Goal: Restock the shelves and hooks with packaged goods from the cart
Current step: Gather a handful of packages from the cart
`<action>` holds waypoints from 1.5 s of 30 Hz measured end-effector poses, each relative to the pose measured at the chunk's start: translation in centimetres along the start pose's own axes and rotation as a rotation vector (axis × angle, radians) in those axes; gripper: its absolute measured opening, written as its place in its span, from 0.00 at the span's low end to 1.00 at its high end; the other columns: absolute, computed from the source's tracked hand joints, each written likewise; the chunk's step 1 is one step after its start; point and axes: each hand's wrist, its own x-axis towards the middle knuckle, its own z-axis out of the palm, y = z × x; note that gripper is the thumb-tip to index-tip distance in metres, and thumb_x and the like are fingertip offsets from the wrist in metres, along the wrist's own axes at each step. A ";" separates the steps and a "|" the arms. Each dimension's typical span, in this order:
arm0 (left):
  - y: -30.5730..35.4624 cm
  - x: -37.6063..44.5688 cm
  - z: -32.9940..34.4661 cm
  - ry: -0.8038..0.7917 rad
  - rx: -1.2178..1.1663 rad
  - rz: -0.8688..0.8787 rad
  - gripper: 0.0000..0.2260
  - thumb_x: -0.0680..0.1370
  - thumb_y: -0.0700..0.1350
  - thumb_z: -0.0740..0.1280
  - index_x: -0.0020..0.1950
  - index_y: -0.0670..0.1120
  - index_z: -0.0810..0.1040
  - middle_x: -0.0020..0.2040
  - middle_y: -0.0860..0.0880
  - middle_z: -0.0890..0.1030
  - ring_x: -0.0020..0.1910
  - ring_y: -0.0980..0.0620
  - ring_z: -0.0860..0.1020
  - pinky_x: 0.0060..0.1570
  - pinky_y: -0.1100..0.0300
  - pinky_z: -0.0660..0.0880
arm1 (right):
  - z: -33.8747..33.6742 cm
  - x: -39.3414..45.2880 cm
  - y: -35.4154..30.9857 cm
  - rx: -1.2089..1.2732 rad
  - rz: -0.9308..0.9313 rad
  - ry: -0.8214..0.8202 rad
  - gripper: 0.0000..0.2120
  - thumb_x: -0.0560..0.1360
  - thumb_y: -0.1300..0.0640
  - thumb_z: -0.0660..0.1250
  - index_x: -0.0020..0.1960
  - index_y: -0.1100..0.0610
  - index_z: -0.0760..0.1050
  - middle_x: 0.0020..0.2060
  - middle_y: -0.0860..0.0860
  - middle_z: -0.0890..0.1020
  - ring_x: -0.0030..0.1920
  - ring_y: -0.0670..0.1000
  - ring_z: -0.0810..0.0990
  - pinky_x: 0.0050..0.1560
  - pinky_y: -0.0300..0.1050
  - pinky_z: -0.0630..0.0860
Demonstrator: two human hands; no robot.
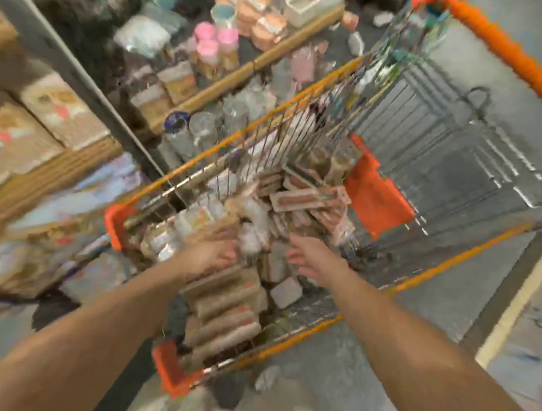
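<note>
My left hand (209, 252) and right hand (312, 257) over packaged goods (226, 308) in cart (115, 225); grip unclear, I read no labels through blur.

My hands, the left hand (209, 254) and the right hand (312, 257), reached into the cart (307, 101) over packaged goods (225, 312), with shelves (261, 58) to its left.

Both hands (217, 253) over cart (377, 197)
</note>
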 end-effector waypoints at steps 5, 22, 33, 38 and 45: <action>-5.3 -1.5 -0.1 0.182 -0.078 -0.159 0.06 0.82 0.42 0.62 0.46 0.47 0.75 0.43 0.37 0.79 0.33 0.55 0.79 0.33 0.64 0.73 | 4.1 3.4 3.5 -0.102 0.118 -0.210 0.25 0.80 0.43 0.62 0.72 0.56 0.68 0.63 0.56 0.77 0.57 0.55 0.77 0.56 0.49 0.69; -12.4 2.5 1.0 0.560 -0.498 -0.392 0.37 0.67 0.61 0.67 0.74 0.51 0.63 0.74 0.45 0.68 0.70 0.41 0.69 0.69 0.40 0.66 | 10.0 10.7 7.8 -0.196 0.319 -0.185 0.15 0.79 0.50 0.66 0.60 0.58 0.71 0.50 0.56 0.78 0.46 0.55 0.78 0.42 0.48 0.77; -11.1 -1.2 1.8 0.255 -0.713 -0.392 0.31 0.68 0.61 0.74 0.66 0.47 0.73 0.60 0.45 0.80 0.52 0.46 0.80 0.57 0.50 0.76 | 4.0 5.9 4.1 0.017 0.315 -0.260 0.12 0.76 0.66 0.68 0.59 0.63 0.74 0.54 0.60 0.79 0.52 0.55 0.79 0.39 0.44 0.80; -7.6 -3.5 -0.4 0.361 -0.691 -0.131 0.15 0.74 0.44 0.73 0.59 0.43 0.77 0.54 0.43 0.84 0.48 0.46 0.84 0.44 0.51 0.82 | 5.8 3.1 0.6 0.126 0.174 -0.461 0.11 0.73 0.63 0.69 0.54 0.60 0.76 0.48 0.58 0.81 0.45 0.54 0.80 0.51 0.51 0.77; -6.8 -9.4 -6.9 0.729 -0.655 0.074 0.07 0.77 0.45 0.70 0.54 0.48 0.77 0.46 0.48 0.85 0.42 0.51 0.83 0.37 0.57 0.79 | 8.9 5.4 0.2 -0.102 0.190 -0.375 0.23 0.75 0.39 0.67 0.56 0.58 0.75 0.48 0.54 0.81 0.44 0.51 0.76 0.49 0.51 0.79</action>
